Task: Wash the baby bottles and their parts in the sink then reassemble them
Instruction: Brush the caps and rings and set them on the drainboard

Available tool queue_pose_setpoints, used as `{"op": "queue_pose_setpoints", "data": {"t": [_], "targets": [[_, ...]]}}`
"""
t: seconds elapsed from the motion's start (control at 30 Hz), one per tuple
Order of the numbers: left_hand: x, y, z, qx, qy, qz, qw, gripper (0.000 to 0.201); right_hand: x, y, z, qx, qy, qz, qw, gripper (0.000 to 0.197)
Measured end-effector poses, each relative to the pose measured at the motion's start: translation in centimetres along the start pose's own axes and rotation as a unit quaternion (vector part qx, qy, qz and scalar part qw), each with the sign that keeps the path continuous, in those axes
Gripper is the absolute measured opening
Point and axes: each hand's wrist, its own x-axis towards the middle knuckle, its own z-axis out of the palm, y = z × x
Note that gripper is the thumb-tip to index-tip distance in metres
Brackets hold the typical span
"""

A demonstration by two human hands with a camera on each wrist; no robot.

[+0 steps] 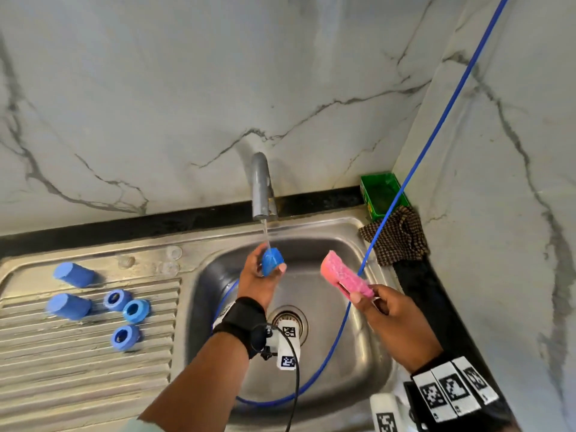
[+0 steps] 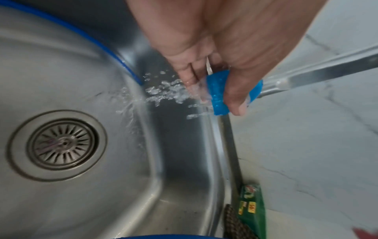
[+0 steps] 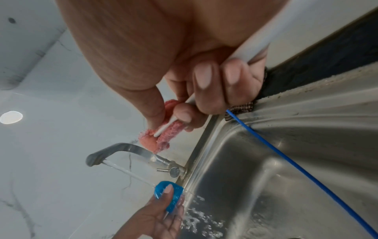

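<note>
Sink (image 1: 367,353): stainless steel basin, rounded corners, round slotted drain (image 2: 59,145) at centre. Ribbed steel drainboard (image 1: 78,353) to its left.

Tap (image 1: 261,188): grey metal spout, curved, thin stream running.

Left hand (image 1: 254,282): over basin, thumb and fingers (image 2: 235,100) pinch a blue bottle part (image 1: 271,260) directly under the stream; water splashes off it. Part is translucent blue plastic, short and roundish; exact type unclear, prob. a cap or collar.

Right hand (image 1: 396,319): over basin's right side, apart from the left hand. Fingers curled round a pink sponge (image 1: 344,277), coarse mesh face, soft rounded end, plus a thin white stick (image 3: 175,119) lying along it.

On drainboard: 2 blue cylinders (image 1: 74,274) (image 1: 69,306), matte, lying on their sides; 3 blue rings (image 1: 117,299) (image 1: 136,310) (image 1: 125,337) w/ dark centre holes, near each other, right of the cylinders.

Blue cable (image 1: 436,132): thin, runs from upper right down into basin.

Back right corner: green box (image 1: 383,194); checked brown cloth (image 1: 397,238) just in front, draped at the sink rim.

Walls: white marble-look w/ grey veins. Black bench (image 1: 124,226) edge behind sink.
</note>
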Motion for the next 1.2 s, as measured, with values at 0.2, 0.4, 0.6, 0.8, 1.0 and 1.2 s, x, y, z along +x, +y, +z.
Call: {"op": "queue_pose_setpoints", "data": {"t": [0.2, 0.4, 0.6, 0.8, 1.0, 1.2], "targets": [[-2.0, 4.6, -2.0, 0.014, -0.044, 0.076, 0.996, 0.048, -2.9, -2.6, 1.1, 0.009, 0.023, -0.015, 1.000, 0.030], [-6.0, 5.9, -4.4, -0.025, -0.096, -0.010, 0.995, 0.035, -6.0, -3.7, 3.6, 0.028, 0.041, -0.005, 0.999, 0.036], [-10.6, 6.1, -6.7, -0.242, -0.150, -0.178, 0.942, 0.040, -7.7, -4.3, 6.7, 0.017, 0.053, -0.036, 0.998, 0.044], [-12.9, 6.5, -8.9, -0.308, -0.200, -0.206, 0.907, 0.037, -9.2, -7.3, 8.9, 0.029, 0.018, -0.133, 0.990, 0.052], [-14.8, 7.3, -9.3, -0.316, -0.213, -0.172, 0.908, 0.036, -9.6, -9.4, 10.3, -0.053, 0.030, -0.259, 0.964, 0.043], [-15.0, 8.7, -9.8, -0.327, -0.170, -0.133, 0.920, 0.038, -8.9, -10.5, 11.1, -0.109, 0.046, -0.346, 0.931, 0.045]]}}
